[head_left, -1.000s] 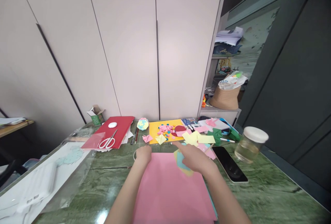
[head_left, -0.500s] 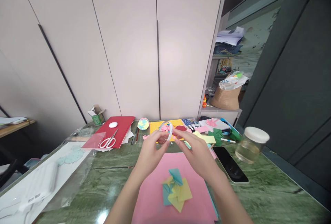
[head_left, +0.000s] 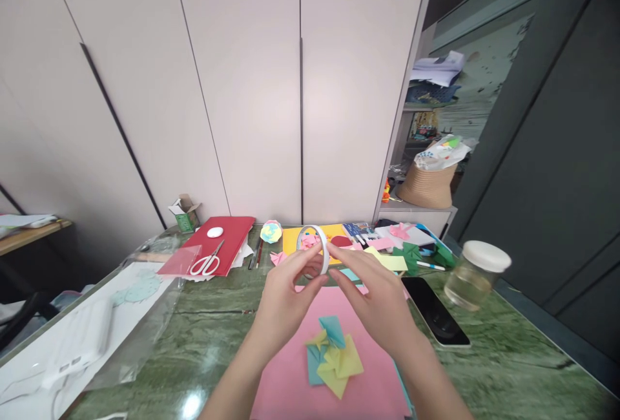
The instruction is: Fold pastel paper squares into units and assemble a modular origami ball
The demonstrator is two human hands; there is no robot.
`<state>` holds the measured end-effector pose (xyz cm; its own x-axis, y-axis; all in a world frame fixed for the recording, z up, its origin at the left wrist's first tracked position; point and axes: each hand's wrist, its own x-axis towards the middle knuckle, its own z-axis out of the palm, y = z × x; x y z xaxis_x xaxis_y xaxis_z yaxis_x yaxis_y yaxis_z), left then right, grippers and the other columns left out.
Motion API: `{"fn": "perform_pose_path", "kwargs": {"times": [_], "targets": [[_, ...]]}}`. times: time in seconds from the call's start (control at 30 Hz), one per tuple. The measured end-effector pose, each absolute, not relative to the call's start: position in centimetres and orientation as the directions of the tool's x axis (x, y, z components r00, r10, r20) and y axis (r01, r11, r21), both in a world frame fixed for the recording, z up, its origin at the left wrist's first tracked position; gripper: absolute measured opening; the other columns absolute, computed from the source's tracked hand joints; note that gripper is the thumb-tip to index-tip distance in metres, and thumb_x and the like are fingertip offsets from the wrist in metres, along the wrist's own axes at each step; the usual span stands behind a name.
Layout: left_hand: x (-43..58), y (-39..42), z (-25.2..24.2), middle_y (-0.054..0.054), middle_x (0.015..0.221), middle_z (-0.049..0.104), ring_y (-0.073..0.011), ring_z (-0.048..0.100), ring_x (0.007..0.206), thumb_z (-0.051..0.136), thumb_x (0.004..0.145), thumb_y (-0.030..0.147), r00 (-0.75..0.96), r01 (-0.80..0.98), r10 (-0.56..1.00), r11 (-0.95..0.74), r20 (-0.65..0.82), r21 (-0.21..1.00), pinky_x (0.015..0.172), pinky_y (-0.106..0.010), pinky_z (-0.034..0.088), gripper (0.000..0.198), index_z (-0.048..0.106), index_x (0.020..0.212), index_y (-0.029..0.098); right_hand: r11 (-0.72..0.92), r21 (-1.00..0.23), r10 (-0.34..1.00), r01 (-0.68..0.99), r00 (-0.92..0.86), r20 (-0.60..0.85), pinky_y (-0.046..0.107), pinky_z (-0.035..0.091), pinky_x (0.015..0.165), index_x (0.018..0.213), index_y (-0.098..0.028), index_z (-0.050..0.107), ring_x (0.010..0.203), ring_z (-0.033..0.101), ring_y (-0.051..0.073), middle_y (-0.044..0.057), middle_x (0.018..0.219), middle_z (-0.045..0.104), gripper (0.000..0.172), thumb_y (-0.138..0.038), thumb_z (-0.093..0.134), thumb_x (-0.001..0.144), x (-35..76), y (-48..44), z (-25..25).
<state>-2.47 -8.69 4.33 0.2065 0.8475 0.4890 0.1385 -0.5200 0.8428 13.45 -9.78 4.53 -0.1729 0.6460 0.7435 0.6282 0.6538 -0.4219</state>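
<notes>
A narrow white roll of tape (head_left: 323,251) is held upright above the table in front of me. My left hand (head_left: 285,291) grips its left and lower side with bent fingers. At its right rim, the fingertips of my right hand (head_left: 375,284) press against the roll, the thumb spread below the index finger. Beneath both hands lies a pink sheet of paper (head_left: 290,368). On that sheet rests a folded paper piece (head_left: 332,355) made of yellow and blue-green units.
To the left are white-handled scissors (head_left: 207,260) on a red folder (head_left: 232,232). A black phone (head_left: 434,313) and a lidded jar of liquid (head_left: 477,274) stand right. Behind my hands are a yellow sheet (head_left: 292,239), a round folded paper piece (head_left: 270,232) and green paper shapes (head_left: 409,256).
The roll of tape has turned slightly in my fingers, and more of its ring shows. My right index finger now touches its rim. The whole view has shifted a little.
</notes>
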Motion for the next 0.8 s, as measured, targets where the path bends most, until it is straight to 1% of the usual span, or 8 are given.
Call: {"fn": "perform_pose_path", "kwargs": {"times": [0.1, 0.2, 0.33, 0.47, 0.53, 0.63, 0.73, 0.8], "targets": [[-2.5, -8.7, 4.4, -0.004, 0.094, 0.064, -0.0186, 0.059, 0.082, 0.059, 0.078, 0.017, 0.166, 0.133, 0.846, -0.529, 0.507, 0.838, 0.075, -0.031, 0.051, 0.041, 0.059, 0.117, 0.029, 0.684, -0.378, 0.603, 0.624, -0.19, 0.775, 0.036, 0.047, 0.084, 0.122, -0.033, 0.052, 0.098, 0.06, 0.019, 0.0, 0.107, 0.067, 0.039, -0.018, 0.051, 0.086, 13.3, -9.9, 4.4], [-2.7, -8.8, 4.4, -0.004, 0.089, 0.064, -0.018, 0.06, 0.08, 0.059, 0.077, 0.017, 0.136, 0.148, 0.84, -0.541, 0.525, 0.828, 0.073, -0.03, 0.051, 0.043, 0.058, 0.119, 0.029, 0.691, -0.398, 0.608, 0.603, -0.188, 0.771, 0.036, 0.047, 0.086, 0.116, -0.032, 0.056, 0.099, 0.059, 0.018, 0.0, 0.106, 0.067, 0.034, -0.018, 0.052, 0.085, 13.1, -10.0, 4.5], [-2.9, -9.1, 4.5, -0.003, 0.09, 0.064, -0.0168, 0.06, 0.082, 0.056, 0.079, 0.014, 0.137, 0.214, 0.816, -0.578, 0.562, 0.787, 0.07, -0.029, 0.052, 0.045, 0.054, 0.122, 0.029, 0.676, -0.509, 0.679, 0.532, -0.181, 0.712, 0.033, 0.049, 0.082, 0.106, -0.028, 0.06, 0.097, 0.06, 0.017, 0.0, 0.103, 0.067, 0.025, -0.017, 0.051, 0.085, 13.0, -10.5, 5.0], [-2.8, -9.2, 4.4, -0.001, 0.087, 0.063, -0.013, 0.059, 0.078, 0.055, 0.079, 0.01, 0.156, 0.304, 0.743, -0.663, 0.651, 0.684, 0.071, -0.026, 0.051, 0.042, 0.056, 0.118, 0.027, 0.601, -0.658, 0.775, 0.454, -0.131, 0.618, 0.028, 0.049, 0.079, 0.096, -0.027, 0.06, 0.095, 0.061, 0.015, -0.001, 0.099, 0.067, 0.017, -0.018, 0.052, 0.084, 13.0, -10.9, 5.6], [-2.7, -9.2, 4.4, -0.001, 0.085, 0.063, -0.012, 0.059, 0.076, 0.054, 0.08, 0.009, 0.159, 0.34, 0.717, -0.685, 0.679, 0.645, 0.07, -0.024, 0.051, 0.04, 0.057, 0.117, 0.025, 0.587, -0.689, 0.793, 0.425, -0.131, 0.594, 0.027, 0.048, 0.08, 0.09, -0.026, 0.06, 0.095, 0.06, 0.014, -0.002, 0.097, 0.066, 0.012, -0.019, 0.054, 0.083, 13.0, -11.0, 5.8], [-2.6, -9.1, 4.5, -0.001, 0.083, 0.063, -0.0117, 0.06, 0.075, 0.055, 0.08, 0.009, 0.155, 0.373, 0.712, -0.684, 0.685, 0.627, 0.067, -0.022, 0.05, 0.039, 0.057, 0.116, 0.023, 0.589, -0.693, 0.796, 0.415, -0.153, 0.585, 0.027, 0.047, 0.083, 0.084, -0.026, 0.06, 0.097, 0.059, 0.014, -0.002, 0.1, 0.065, 0.009, -0.018, 0.056, 0.082, 13.1, -11.0, 5.9], [-2.5, -9.2, 4.6, -0.001, 0.084, 0.063, -0.0114, 0.06, 0.074, 0.056, 0.079, 0.01, 0.157, 0.399, 0.724, -0.669, 0.672, 0.627, 0.067, -0.021, 0.05, 0.039, 0.057, 0.116, 0.023, 0.591, -0.693, 0.791, 0.413, -0.132, 0.597, 0.028, 0.047, 0.082, 0.085, -0.025, 0.059, 0.097, 0.06, 0.015, -0.001, 0.099, 0.066, 0.009, -0.018, 0.056, 0.081, 13.2, -10.9, 5.7], [-2.5, -9.3, 4.7, -0.001, 0.085, 0.064, -0.0111, 0.06, 0.073, 0.056, 0.079, 0.011, 0.156, 0.423, 0.729, -0.659, 0.667, 0.622, 0.068, -0.021, 0.05, 0.038, 0.057, 0.115, 0.022, 0.608, -0.663, 0.759, 0.436, -0.073, 0.647, 0.028, 0.048, 0.08, 0.088, -0.025, 0.058, 0.093, 0.061, 0.015, 0.0, 0.095, 0.066, 0.01, -0.017, 0.057, 0.081, 13.2, -10.8, 5.4]]}}
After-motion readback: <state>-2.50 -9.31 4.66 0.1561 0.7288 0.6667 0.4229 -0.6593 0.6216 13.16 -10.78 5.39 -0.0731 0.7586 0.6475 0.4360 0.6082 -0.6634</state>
